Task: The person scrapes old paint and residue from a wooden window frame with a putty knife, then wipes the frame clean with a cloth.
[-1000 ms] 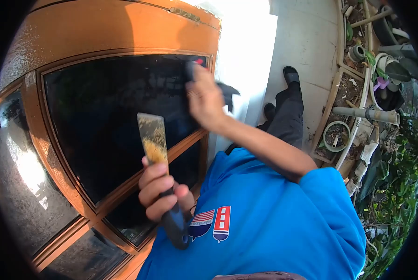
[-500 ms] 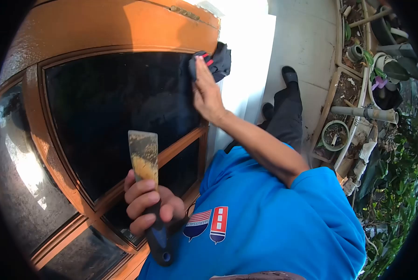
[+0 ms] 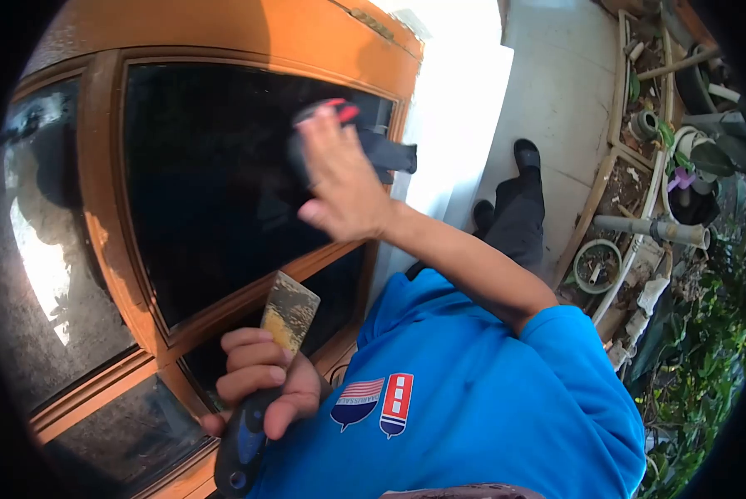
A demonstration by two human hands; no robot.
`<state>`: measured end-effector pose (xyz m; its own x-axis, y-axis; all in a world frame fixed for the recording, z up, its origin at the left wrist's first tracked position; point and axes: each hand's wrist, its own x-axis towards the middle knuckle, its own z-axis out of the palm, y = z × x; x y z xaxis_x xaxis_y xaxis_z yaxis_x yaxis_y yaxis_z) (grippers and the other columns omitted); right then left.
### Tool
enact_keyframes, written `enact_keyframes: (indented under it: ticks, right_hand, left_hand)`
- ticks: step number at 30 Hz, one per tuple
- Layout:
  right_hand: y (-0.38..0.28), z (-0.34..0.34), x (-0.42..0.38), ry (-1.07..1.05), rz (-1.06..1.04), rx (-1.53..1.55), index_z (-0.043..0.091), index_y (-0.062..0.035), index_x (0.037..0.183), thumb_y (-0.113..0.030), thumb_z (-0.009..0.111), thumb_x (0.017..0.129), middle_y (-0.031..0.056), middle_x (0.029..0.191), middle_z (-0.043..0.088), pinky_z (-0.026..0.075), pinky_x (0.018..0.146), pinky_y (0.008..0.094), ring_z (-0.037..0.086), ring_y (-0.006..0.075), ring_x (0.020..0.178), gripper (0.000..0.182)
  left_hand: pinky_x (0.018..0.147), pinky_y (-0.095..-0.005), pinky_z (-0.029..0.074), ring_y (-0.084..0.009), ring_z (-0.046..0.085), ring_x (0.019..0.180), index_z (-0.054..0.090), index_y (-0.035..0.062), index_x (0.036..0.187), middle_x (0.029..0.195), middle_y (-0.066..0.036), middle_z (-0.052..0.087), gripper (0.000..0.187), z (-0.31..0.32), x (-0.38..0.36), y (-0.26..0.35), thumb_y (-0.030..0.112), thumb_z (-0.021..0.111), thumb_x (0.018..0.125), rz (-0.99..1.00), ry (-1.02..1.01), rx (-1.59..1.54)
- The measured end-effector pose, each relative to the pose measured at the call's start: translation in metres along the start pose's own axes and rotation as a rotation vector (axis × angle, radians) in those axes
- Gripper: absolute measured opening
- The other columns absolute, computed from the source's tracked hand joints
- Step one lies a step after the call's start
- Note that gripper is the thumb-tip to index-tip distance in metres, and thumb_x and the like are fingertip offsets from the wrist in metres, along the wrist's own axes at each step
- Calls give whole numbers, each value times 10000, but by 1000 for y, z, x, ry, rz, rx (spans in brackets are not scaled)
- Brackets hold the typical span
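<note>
My left hand [image 3: 265, 378] is closed around a putty knife [image 3: 291, 312] with a black and blue handle. Its blade points up and to the right, smeared with yellowish residue. My right hand [image 3: 344, 187] lies flat, fingers stretched, over a dark cloth [image 3: 389, 155] with red stripes. Beneath it is the dark glass pane [image 3: 206, 191] of an orange-brown wooden frame [image 3: 106, 191]. Hand and cloth are blurred by motion, and my palm hides part of the cloth. The putty knife is held in front of the frame's lower rail, apart from the cloth.
A white wall edge [image 3: 452, 116] stands beside the frame. My legs [image 3: 518, 208] are on a pale tiled floor [image 3: 560, 91]. Planter boxes [image 3: 610, 179], a round pot [image 3: 597, 266], a pipe [image 3: 651, 226] and green plants [image 3: 697, 399] line the right side.
My right hand has moved the cloth leftward from the pane's edge onto the glass. The putty knife has dropped lower and tilted to the right in my left hand. The view has shifted slightly.
</note>
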<state>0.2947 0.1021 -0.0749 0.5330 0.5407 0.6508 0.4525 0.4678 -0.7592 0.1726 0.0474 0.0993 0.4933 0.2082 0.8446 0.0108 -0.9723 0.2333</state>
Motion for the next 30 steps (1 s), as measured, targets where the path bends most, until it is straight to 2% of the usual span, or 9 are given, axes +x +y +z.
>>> enact_keyframes:
  ticks: [3, 6, 9, 14, 18, 23, 25, 28, 30]
  right_hand:
    - [-48, 0, 75, -90, -517, 14, 608, -25, 1321, -502, 453, 971, 192, 1496, 479, 185, 1195, 619, 368, 348, 1457, 611]
    - [-19, -12, 93, -76, -530, -23, 556, 29, 1349, -490, 431, 999, 207, 1512, 457, 194, 1209, 570, 344, 373, 1471, 638]
    - [41, -23, 23, -77, -138, -61, 422, 88, 1454, -452, 501, 990, 245, 1594, 312, 244, 1187, 540, 286, 418, 1487, 717]
    - [56, 1, -76, -7, 314, -43, 553, 212, 1126, -297, 506, 1015, 359, 1616, 113, 125, 1187, 614, 89, 516, 1516, 523]
    - [-3, 2, 38, 136, 22, 25, 444, 133, 1388, -367, 479, 991, 292, 1624, 195, 90, 1167, 672, 111, 496, 1518, 639]
    - [-41, -9, 17, -379, -439, 143, 493, -36, 1452, -356, 454, 1003, 124, 1588, 386, 35, 1188, 690, 249, 320, 1527, 553]
    - [3, -10, -68, -513, -395, 95, 500, -54, 1464, -349, 424, 1027, 93, 1629, 331, 8, 1230, 605, 189, 289, 1548, 533]
    - [53, -22, -110, -562, -105, -102, 520, 92, 1374, -356, 478, 985, 238, 1599, 308, 101, 1208, 630, 146, 433, 1534, 595]
    - [38, -5, -60, -49, 95, 96, 547, 84, 1339, -366, 477, 978, 252, 1588, 317, 133, 1184, 657, 135, 473, 1526, 581]
  left_hand:
    - [566, -342, 428, -134, 455, 529, 188, 128, 1563, 798, -24, 495, 684, -3, -5, 2, 519, 405, 1045, 28, 30, -55]
    - [551, -329, 423, -127, 456, 533, 190, 136, 1561, 792, -25, 498, 679, -1, -2, 2, 511, 417, 1043, 18, 9, -18]
    - [530, -316, 424, -124, 465, 529, 192, 139, 1559, 786, -31, 509, 676, -6, -4, 2, 511, 417, 1041, 20, -16, -29]
    - [503, -310, 443, -123, 471, 507, 188, 139, 1560, 774, -39, 523, 678, 6, -7, 2, 512, 410, 1040, 8, -59, -71]
    - [488, -312, 447, -122, 464, 497, 193, 139, 1561, 762, -34, 514, 679, 1, -7, 9, 512, 413, 1038, 8, -63, -32]
    - [473, -310, 433, -125, 461, 497, 218, 143, 1555, 751, -31, 501, 680, -17, -4, 7, 527, 419, 1031, 55, -5, -26]
    - [470, -309, 427, -126, 461, 497, 228, 146, 1552, 749, -32, 499, 677, -21, -3, 7, 530, 421, 1029, 58, -3, -33]
    - [467, -313, 419, -129, 460, 497, 233, 146, 1549, 748, -34, 498, 675, -22, -8, 5, 530, 426, 1028, 45, 1, -15]
    - [465, -318, 411, -130, 456, 496, 235, 144, 1546, 746, -35, 495, 674, -23, -11, 11, 527, 432, 1028, -1, -31, 23]
